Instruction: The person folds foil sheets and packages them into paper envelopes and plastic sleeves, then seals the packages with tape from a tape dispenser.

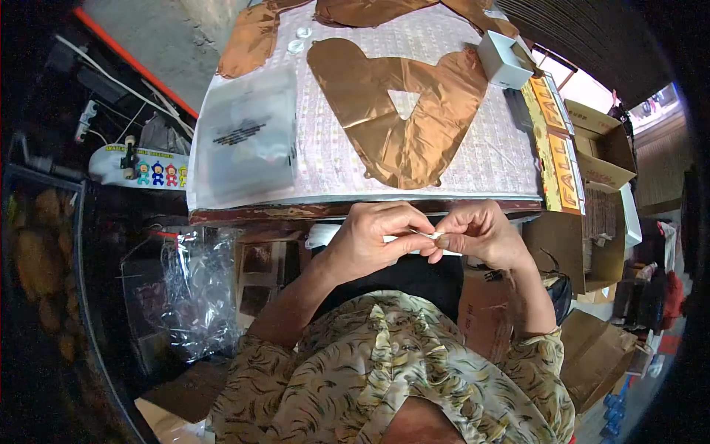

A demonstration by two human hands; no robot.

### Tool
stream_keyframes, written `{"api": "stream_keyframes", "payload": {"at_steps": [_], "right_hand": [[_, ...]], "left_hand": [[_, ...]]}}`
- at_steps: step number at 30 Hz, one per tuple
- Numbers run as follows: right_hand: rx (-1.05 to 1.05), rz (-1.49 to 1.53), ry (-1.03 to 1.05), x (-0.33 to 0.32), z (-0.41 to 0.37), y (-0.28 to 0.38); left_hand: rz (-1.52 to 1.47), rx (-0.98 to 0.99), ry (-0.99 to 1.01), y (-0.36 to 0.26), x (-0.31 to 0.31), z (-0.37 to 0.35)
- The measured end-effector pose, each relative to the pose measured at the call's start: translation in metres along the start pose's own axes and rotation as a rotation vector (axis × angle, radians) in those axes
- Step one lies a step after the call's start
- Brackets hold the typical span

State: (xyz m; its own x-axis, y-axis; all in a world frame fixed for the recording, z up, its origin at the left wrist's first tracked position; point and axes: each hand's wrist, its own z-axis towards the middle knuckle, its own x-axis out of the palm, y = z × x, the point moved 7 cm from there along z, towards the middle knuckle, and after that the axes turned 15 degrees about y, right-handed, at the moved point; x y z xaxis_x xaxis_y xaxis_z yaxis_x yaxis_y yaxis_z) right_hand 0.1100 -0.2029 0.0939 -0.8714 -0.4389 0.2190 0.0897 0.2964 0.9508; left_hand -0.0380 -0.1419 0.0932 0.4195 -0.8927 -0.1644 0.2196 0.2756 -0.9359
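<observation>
Just in front of the table edge, my left hand [381, 233] and my right hand [479, 233] meet fingertip to fingertip. Both pinch a small thin white piece [427, 235], largely covered by my fingers, so its exact kind does not show. Beyond them on the table lies a flat copper foil balloon [377, 126] shaped like a letter A, with a triangular hole. To its left rests a stack of clear plastic bags [244, 140] with dark print. Two small white rolls [296, 46] sit behind the bags.
More copper foil balloons [248, 41] lie along the table's far side. A small open white box [505, 61] stands at the back right, near yellow printed packaging [553, 140]. Cardboard boxes [595, 140] are on the right. Crumpled clear plastic [196, 288] hangs below left, under a skateboard deck [140, 166].
</observation>
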Motion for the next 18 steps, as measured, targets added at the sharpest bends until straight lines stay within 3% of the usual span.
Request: {"api": "stream_keyframes", "payload": {"at_steps": [4, 8, 12, 18], "right_hand": [[0.022, -0.021, 0.03, -0.002, 0.004, -0.004], [0.078, 0.021, 0.109, 0.001, 0.003, -0.009], [0.119, 0.051, 0.25, 0.008, -0.001, -0.012], [0.123, 0.108, 0.185, 0.008, -0.004, -0.004]], "left_hand": [[0.301, -0.038, 0.014, -0.013, -0.001, 0.001], [0.327, 0.054, 0.098, -0.021, 0.005, 0.005], [0.25, 0.039, 0.21, -0.022, 0.013, 0.001], [0.111, 0.069, 0.209, -0.022, 0.019, 0.002]]}}
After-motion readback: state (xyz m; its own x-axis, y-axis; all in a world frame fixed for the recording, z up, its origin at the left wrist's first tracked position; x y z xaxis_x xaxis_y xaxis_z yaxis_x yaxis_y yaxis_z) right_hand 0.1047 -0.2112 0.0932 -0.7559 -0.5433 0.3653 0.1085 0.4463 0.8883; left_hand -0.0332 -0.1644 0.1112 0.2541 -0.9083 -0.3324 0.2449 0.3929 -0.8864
